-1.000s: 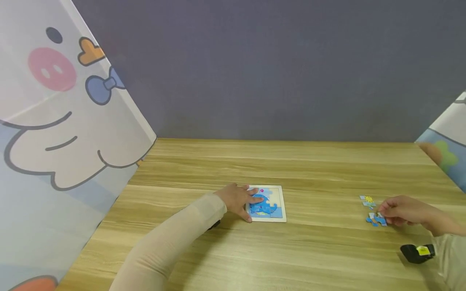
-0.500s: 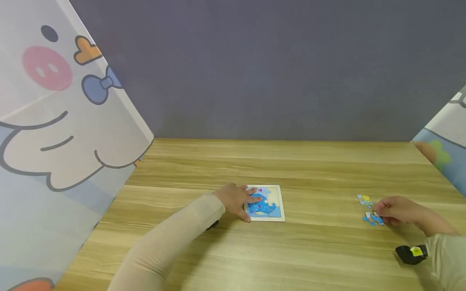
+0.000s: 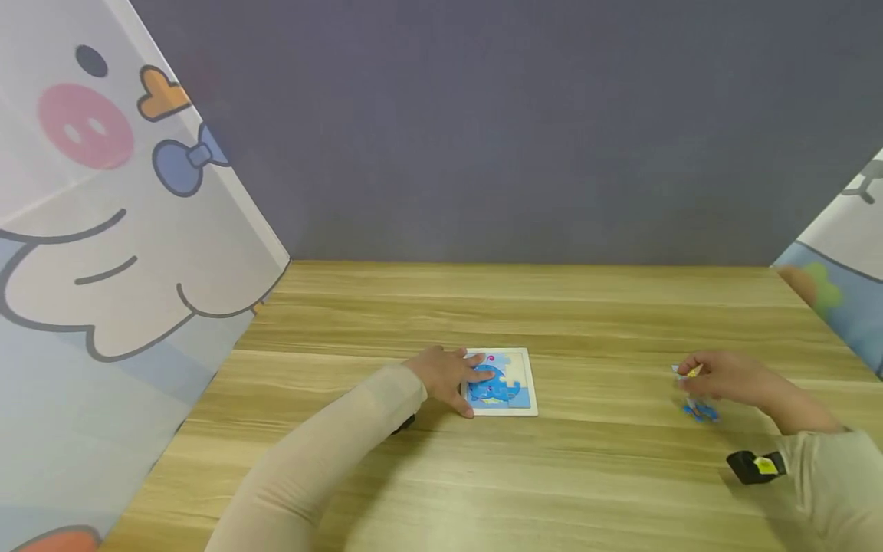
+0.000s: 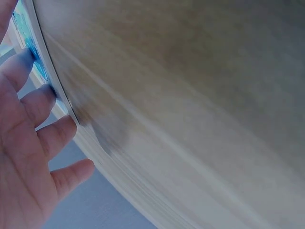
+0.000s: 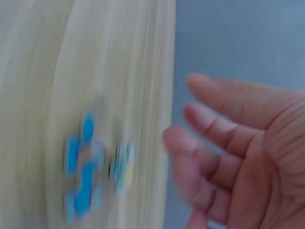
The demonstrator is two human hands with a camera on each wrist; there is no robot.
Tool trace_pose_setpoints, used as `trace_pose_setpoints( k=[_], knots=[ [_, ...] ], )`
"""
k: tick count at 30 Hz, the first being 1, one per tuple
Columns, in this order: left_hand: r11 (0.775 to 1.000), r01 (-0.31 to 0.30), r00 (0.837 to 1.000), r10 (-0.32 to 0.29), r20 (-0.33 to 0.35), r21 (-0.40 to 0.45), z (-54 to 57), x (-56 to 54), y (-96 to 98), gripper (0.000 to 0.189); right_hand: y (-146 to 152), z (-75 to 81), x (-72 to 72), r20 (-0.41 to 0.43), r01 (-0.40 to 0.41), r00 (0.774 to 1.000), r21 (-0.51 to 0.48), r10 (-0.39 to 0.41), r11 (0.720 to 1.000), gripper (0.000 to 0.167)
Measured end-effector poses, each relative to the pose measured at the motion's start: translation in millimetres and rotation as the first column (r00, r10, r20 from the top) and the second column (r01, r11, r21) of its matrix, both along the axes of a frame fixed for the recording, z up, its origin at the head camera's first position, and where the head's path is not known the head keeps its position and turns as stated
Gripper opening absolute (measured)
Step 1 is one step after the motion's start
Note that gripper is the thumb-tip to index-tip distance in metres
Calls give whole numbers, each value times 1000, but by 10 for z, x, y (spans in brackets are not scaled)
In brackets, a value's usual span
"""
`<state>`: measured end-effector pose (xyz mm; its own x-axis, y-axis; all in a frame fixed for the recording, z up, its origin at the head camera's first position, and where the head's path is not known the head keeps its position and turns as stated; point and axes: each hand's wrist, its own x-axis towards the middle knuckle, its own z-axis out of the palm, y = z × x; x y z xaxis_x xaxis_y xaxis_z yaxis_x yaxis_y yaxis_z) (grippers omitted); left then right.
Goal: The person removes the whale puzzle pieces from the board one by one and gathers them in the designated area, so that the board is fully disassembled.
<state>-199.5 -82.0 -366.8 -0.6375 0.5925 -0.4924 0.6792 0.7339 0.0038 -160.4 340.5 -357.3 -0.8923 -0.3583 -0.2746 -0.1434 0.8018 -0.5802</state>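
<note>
My left hand (image 3: 444,376) lies with spread fingers over the left side of a small square jigsaw puzzle tray (image 3: 532,383). Blue pieces of an animal picture (image 3: 507,392) fill much of it, with a bare pale patch at the upper right. In the left wrist view, the fingertips (image 4: 47,90) touch the tray's edge. Over on the right, my right hand (image 3: 734,377) hovers above loose puzzle pieces, its fingers loosely bent and holding nothing in the right wrist view. Blue pieces (image 5: 85,176) and a piece with yellow (image 5: 127,167) lie on the table, partly hidden by that hand in the head view.
The wood-grain table (image 3: 593,475) stretches between tray and loose pieces. A grey panel (image 3: 524,138) rises at the back edge. Cartoon-printed panels (image 3: 172,253) flank both sides. A black wrist device with a yellow label (image 3: 757,466) sits by the right sleeve (image 3: 835,475).
My right hand has left the blue pieces and moved left and away from me, over the piece with the sun. The left hand stays on the tray. The head view has shifted slightly.
</note>
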Motion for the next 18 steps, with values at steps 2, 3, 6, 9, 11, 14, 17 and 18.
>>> trace_pose_setpoints(
  k=[2,3,6,9,11,14,17,18],
  knots=[
    [1000,4,1000,-4,3,7,10,2,-10,79,-169,18,7,-95,-21,995,21,23,1000,28],
    [1000,5,1000,-5,6,15,15,4,-15,79,-263,31,8,-133,-25,991,24,28,999,27],
    [1000,2,1000,-3,13,25,24,5,-25,78,-542,75,-6,-251,-65,965,35,72,997,23],
    [1000,-3,1000,3,15,22,27,8,-36,79,-816,133,-53,-315,-112,942,38,119,993,26],
    [1000,-2,1000,1,12,18,26,10,-40,79,-979,164,-91,-356,-139,922,59,151,988,28],
    [1000,7,1000,-7,4,18,6,10,-34,79,-1177,184,-135,-406,-166,895,90,188,982,31],
    [1000,11,1000,-11,-1,12,-4,5,-19,79,-1336,161,-166,-444,-192,867,123,228,974,30],
    [1000,10,1000,-10,-2,10,-7,3,-12,80,-1381,146,-176,-450,-204,860,134,242,970,31]
  ],
)
